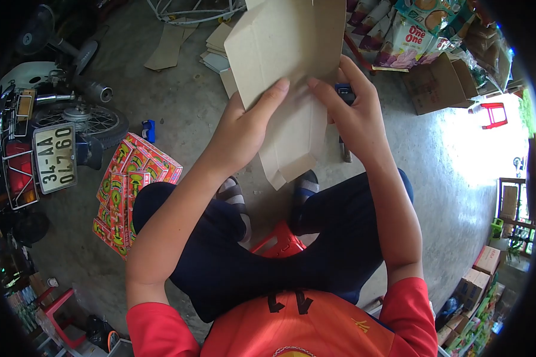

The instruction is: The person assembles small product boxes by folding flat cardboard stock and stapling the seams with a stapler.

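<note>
A partly folded sheet of plain greyish-brown cardboard [292, 50] is held up in front of me, its flaps bent along creases and its narrow end hanging down between my knees. My left hand [244, 131] grips its left edge, thumb lying on the inner face and fingers hidden behind. On the other side my right hand [354, 113] holds the right edge, thumb pressed on the inner face near the left thumb. Behind the right hand a small dark blue object [344, 93] partly shows; I cannot make out whether that hand touches it.
Colourful printed packs [128, 196] lie on the floor at the left, near a blue tape-like item [148, 131] and a parked motorbike [53, 137]. Flat cardboard pieces [171, 44] lie ahead. An open carton [438, 86] stands at the right. A red stool [280, 241] is beneath me.
</note>
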The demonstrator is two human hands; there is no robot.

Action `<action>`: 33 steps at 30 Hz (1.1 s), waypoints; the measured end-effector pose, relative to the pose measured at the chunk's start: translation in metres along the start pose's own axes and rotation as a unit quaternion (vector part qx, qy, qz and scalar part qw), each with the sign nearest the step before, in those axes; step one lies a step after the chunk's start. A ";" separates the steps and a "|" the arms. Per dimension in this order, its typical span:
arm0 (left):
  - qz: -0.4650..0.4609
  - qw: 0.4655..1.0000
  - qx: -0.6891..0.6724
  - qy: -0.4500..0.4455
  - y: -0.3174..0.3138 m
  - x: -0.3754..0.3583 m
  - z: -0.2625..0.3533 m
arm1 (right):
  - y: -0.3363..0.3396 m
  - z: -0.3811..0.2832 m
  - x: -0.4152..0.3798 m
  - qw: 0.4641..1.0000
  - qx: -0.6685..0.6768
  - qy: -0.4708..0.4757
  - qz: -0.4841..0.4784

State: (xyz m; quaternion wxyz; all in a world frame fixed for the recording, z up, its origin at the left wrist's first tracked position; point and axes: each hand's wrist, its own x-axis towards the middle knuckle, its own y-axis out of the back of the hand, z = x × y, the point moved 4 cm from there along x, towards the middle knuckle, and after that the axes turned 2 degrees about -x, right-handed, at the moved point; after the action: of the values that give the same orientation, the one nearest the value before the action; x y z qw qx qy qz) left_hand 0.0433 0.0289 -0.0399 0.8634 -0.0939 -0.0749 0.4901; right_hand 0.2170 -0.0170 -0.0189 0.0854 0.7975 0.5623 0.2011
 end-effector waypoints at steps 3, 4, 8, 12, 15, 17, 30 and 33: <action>-0.021 1.000 0.023 0.002 -0.001 -0.002 0.002 | 0.005 0.000 0.000 0.997 0.011 -0.064 -0.030; -0.029 0.999 0.018 0.001 0.000 -0.002 0.005 | 0.006 0.002 0.000 0.996 0.010 -0.079 -0.040; -0.043 0.998 -0.036 0.008 0.005 -0.001 0.012 | 0.009 0.000 0.001 0.997 0.017 -0.075 -0.031; -0.032 0.999 -0.011 -0.005 0.008 0.002 0.006 | 0.009 0.006 0.001 0.997 0.024 -0.069 -0.030; -0.011 1.000 -0.011 -0.021 0.009 0.003 0.004 | 0.011 0.007 0.003 0.995 0.019 -0.088 -0.048; 0.015 0.999 -0.042 -0.018 0.011 0.005 0.004 | 0.011 0.007 0.002 0.993 0.023 -0.097 -0.065; 0.017 0.994 -0.104 0.041 -0.001 0.001 0.002 | -0.009 0.001 -0.012 0.988 0.054 -0.108 -0.098; 0.020 0.994 -0.102 0.035 -0.006 0.000 0.000 | -0.020 0.006 -0.017 0.997 0.012 -0.040 -0.072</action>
State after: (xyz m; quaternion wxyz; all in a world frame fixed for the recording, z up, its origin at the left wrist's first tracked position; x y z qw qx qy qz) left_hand 0.0479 0.0256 -0.0383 0.8412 -0.1995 -0.0925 0.4940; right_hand 0.1974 -0.0253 -0.0349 0.1119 0.7633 0.6169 0.1557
